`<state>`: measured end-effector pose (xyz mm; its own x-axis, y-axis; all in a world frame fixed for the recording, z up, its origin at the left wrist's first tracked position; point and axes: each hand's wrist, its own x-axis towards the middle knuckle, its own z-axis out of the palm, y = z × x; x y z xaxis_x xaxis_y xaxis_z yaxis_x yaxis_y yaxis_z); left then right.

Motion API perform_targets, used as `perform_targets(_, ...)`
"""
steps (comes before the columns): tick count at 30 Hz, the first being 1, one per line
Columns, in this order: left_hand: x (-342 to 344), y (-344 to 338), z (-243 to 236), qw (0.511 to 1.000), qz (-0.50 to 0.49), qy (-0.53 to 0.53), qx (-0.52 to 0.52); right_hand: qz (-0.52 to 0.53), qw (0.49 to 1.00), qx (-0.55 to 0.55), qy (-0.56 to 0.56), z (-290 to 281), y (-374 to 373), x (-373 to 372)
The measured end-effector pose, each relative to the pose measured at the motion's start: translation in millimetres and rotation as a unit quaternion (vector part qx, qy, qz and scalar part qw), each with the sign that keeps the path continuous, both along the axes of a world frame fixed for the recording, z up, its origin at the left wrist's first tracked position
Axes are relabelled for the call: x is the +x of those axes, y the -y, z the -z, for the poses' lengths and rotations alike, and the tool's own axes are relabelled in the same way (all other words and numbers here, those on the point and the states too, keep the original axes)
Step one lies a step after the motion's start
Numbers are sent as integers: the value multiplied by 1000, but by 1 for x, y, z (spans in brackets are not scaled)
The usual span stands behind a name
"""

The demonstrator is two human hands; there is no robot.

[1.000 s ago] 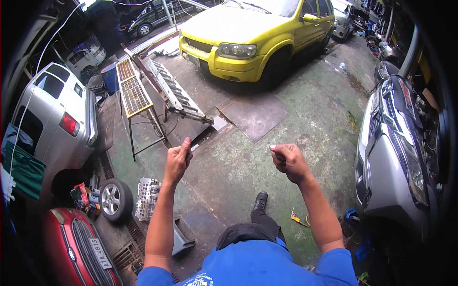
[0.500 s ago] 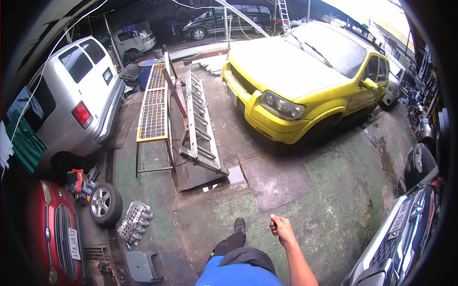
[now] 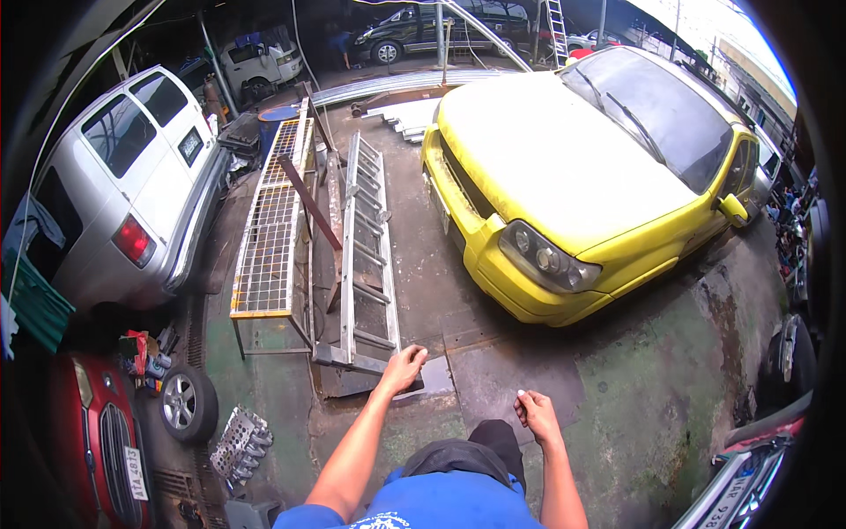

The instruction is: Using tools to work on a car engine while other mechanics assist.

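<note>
My left hand (image 3: 404, 370) is held out in front of me with its fingers curled together. In the picture it overlaps the foot of a metal ladder (image 3: 351, 256), and I cannot tell whether the two touch. Lower and to the right, my right hand (image 3: 536, 414) is closed, thumb against the fingers. A small pale spot shows at its thumb tip; whether that is a held thing or the nail is unclear. Past the hands stands a yellow car (image 3: 538, 167), its front corner nearest me. Left of the ladder is a long stand with a yellow-edged wire-mesh top (image 3: 264, 247).
A silver van (image 3: 176, 123) stands at the left, with a red car (image 3: 115, 423) below it. A loose wheel (image 3: 188, 403) and a metal engine part (image 3: 241, 443) lie on the floor. A flat plate (image 3: 520, 379) covers part of the floor ahead. Another car's front (image 3: 740, 485) is at lower right.
My left hand has come into view and reaches forward. The right hand is still closed. The yellow car and ladder look nearer, and my foot no longer shows.
</note>
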<state>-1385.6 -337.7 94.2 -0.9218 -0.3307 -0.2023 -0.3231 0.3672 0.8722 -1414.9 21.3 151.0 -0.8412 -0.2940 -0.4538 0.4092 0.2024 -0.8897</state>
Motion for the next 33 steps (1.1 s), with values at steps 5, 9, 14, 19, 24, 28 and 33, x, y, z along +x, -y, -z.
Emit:
perform_targets(5, -168, 32, -58, 992, -12, -109, -65, 71, 997, 12, 21, 46, -11, -140)
perform_targets(9, -208, 98, 13, 974, -158, -70, -147, 58, 998, 24, 15, 59, 16, -273)
perform_targets(14, -191, 171, 75, 903, -369, 72, -209, -27, 996, 89, -9, 62, 106, -470)
perform_targets(19, -167, 247, 117, 784, -558, 191, -196, -161, 985, 45, -50, 44, 283, -649)
perform_targets(24, -223, 279, 161, 731, -611, 302, -38, -239, 968, 12, -79, 75, 487, -765)
perform_targets(28, -364, 360, 153, 805, -478, 345, -71, -287, 957, 13, -30, 102, 622, -803)
perform_targets(33, -468, 496, 136, 851, -441, 264, 111, -406, 913, 35, -11, 84, 744, -875)
